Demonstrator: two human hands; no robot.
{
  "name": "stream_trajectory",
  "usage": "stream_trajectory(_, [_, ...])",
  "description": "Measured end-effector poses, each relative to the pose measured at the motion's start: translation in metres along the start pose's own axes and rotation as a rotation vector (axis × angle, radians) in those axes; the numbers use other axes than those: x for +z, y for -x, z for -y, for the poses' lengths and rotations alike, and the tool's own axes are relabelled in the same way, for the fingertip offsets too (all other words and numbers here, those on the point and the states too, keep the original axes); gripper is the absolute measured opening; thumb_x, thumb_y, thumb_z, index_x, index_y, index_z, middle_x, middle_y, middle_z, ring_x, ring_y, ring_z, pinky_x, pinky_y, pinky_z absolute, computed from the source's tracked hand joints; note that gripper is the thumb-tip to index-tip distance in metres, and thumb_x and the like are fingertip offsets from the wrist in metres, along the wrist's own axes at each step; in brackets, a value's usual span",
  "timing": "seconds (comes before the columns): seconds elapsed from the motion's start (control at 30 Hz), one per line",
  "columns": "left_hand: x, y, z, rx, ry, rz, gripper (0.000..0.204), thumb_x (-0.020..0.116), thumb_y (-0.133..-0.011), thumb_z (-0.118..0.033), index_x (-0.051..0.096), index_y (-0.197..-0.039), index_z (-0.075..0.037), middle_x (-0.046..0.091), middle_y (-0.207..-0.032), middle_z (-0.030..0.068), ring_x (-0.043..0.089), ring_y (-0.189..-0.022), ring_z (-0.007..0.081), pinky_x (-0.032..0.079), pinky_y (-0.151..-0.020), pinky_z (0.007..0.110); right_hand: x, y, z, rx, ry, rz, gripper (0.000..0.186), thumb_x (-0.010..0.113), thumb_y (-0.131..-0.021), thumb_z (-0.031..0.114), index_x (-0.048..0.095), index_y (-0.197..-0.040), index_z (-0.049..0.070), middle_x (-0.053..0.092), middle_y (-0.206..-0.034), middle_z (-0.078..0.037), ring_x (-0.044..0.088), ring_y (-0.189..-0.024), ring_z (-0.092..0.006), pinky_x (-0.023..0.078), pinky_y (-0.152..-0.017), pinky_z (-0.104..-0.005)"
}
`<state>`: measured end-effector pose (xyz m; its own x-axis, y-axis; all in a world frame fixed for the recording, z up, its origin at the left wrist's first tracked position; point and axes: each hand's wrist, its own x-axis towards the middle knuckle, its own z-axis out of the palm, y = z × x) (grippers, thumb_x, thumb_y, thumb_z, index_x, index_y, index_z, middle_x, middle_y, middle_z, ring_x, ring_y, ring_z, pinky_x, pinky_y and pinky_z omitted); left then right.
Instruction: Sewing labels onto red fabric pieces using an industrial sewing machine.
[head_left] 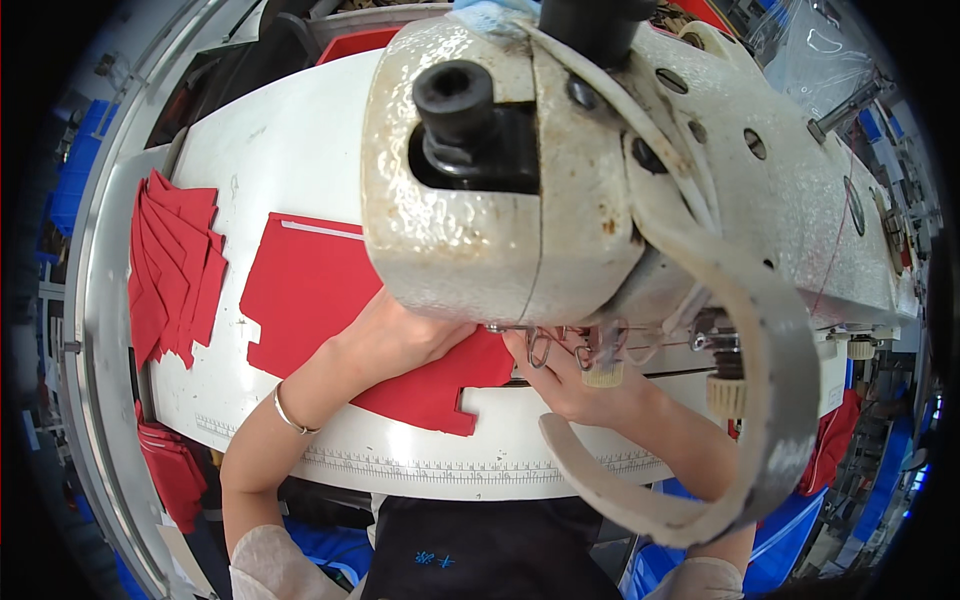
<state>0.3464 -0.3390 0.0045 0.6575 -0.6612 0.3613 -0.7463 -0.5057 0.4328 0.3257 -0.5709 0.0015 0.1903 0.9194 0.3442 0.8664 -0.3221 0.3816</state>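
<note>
Head view, looking down past the head of a cream sewing machine, which fills the centre and upper right of the frame.

A large red fabric piece is laid flat on the white machine table, left of centre, with notched edges along its lower side and a pale strip near its top edge. Its right end runs under the machine head, toward the needle area, which is hidden.

The left hand is laid on the fabric at centre frame, palm down; the fingers pass under the machine head, so whether they are spread flat or pinched cannot be told. A thin bracelet is worn on that wrist.

The right hand is seen just right of centre, below the thread guides, at the fabric's right end. Its fingertips are hidden behind machine parts; grip state cannot be told.

A fanned stack of smaller red cut pieces is set at the left of the frame, well apart from the hands. A printed ruler strip runs along the table's near edge.

Step judged in hand: the fabric is being positioned or fed at the presser foot, guided by both hands. Next move is judged to call for the edge being kept aligned under the needle, with the left hand holding the cloth flat and the right steering close to the foot, fingers kept clear of the needle.
</note>
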Motion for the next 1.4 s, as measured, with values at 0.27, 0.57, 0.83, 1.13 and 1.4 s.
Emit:
stream_trajectory(0.27, [-0.008, -0.004, -0.002, 0.068, 0.033, -0.072, 0.022, 0.071, -0.069, 0.000, 0.066, -0.090, -0.001, 0.063, -0.086, 0.0143, 0.061, -0.078, 0.0329, 0.051, -0.072, 0.041, 0.006, 0.006, 0.010, 0.180, -0.037, 0.013, 0.034, 0.064, -0.077, 0.013, 0.064, -0.110, 0.006, 0.057, -0.083, 0.004, 0.061, -0.085, -0.0103, 0.054, -0.073, -0.0297])
stream_trajectory(0.57, [-0.003, 0.005, -0.019, -0.095, -0.008, -0.070, 0.021, 0.075, -0.071, -0.010, 0.066, -0.087, -0.002, 0.063, -0.091, 0.0120, 0.058, -0.092, 0.0298, 0.050, -0.080, 0.037, 0.000, 0.000, 0.006, 0.274, -0.206, -0.109, 0.030, 0.067, -0.070, 0.014, 0.067, -0.099, 0.007, 0.065, -0.098, -0.008, 0.063, -0.089, -0.0213, 0.050, -0.079, -0.0362])
stream_trajectory(0.83, [-0.006, 0.016, -0.032, -0.331, 0.490, 0.053, 0.026, 0.078, -0.067, -0.005, 0.068, -0.090, 0.000, 0.065, -0.095, 0.0104, 0.062, -0.089, 0.0272, 0.048, -0.084, 0.034, 0.000, 0.002, 0.012, 0.270, -0.279, -0.217, 0.024, 0.066, -0.064, 0.009, 0.068, -0.087, 0.004, 0.063, -0.087, -0.006, 0.061, -0.077, -0.0192, 0.050, -0.066, -0.0310])
stream_trajectory(1.13, [-0.005, 0.019, -0.028, -0.307, 0.508, 0.063, 0.020, 0.075, -0.071, -0.004, 0.070, -0.090, -0.002, 0.064, -0.097, 0.0069, 0.059, -0.093, 0.0229, 0.052, -0.076, 0.033, 0.005, 0.004, 0.017, 0.306, -0.290, -0.216, 0.023, 0.065, -0.062, 0.010, 0.067, -0.084, 0.004, 0.062, -0.085, -0.006, 0.060, -0.076, -0.0183, 0.049, -0.065, -0.0295])
stream_trajectory(1.4, [-0.003, 0.018, -0.033, -0.319, 0.454, 0.032, 0.020, 0.077, -0.069, -0.006, 0.070, -0.088, -0.002, 0.064, -0.096, 0.0069, 0.059, -0.092, 0.0234, 0.051, -0.077, 0.034, 0.005, 0.002, 0.017, 0.308, -0.313, -0.248, 0.025, 0.065, -0.061, 0.008, 0.068, -0.085, 0.003, 0.062, -0.087, -0.006, 0.061, -0.078, -0.0191, 0.050, -0.067, -0.0296])
